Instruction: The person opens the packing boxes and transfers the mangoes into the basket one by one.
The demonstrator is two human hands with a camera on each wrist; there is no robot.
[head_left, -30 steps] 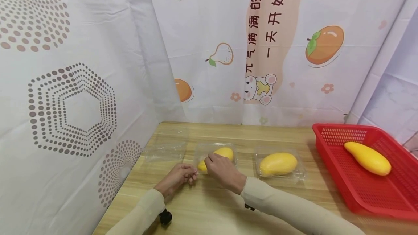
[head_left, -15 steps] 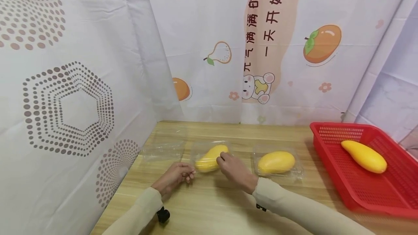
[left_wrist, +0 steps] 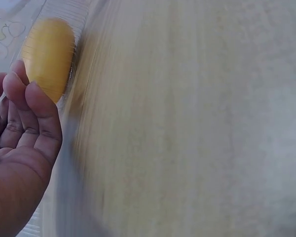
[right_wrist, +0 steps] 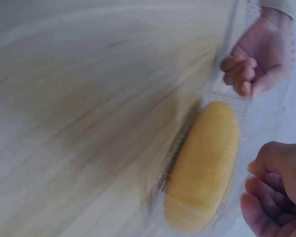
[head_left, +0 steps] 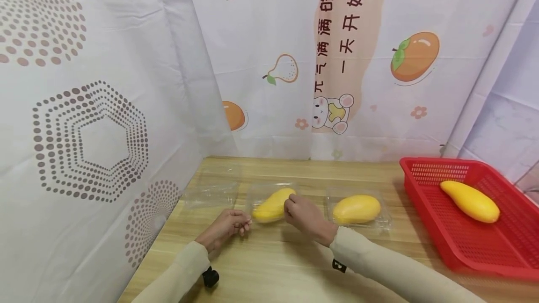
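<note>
A yellow mango (head_left: 273, 205) lies in a clear plastic box (head_left: 252, 191); fine streaks of clear plastic cross the mango (right_wrist: 204, 165) in the right wrist view. My left hand (head_left: 227, 226) rests at the box's near-left corner, fingers loosely curled. In the left wrist view its fingertips overlap the mango's lower end, and nothing shows between them. At the right end of the mango is my right hand (head_left: 305, 214). Its fingers are bent, with a small gap between thumb and fingertips in the right wrist view.
To the right, another mango (head_left: 357, 208) lies in a clear box (head_left: 384, 221). A clear, unfilled box (head_left: 210, 195) stands at the left beside the curtain. The red basket (head_left: 455, 247) at the far right holds a third mango (head_left: 470, 201).
My right hand has moved rightward from over the mango's middle to its right end, uncovering more of it. My left hand has stayed at the corner of the box.
</note>
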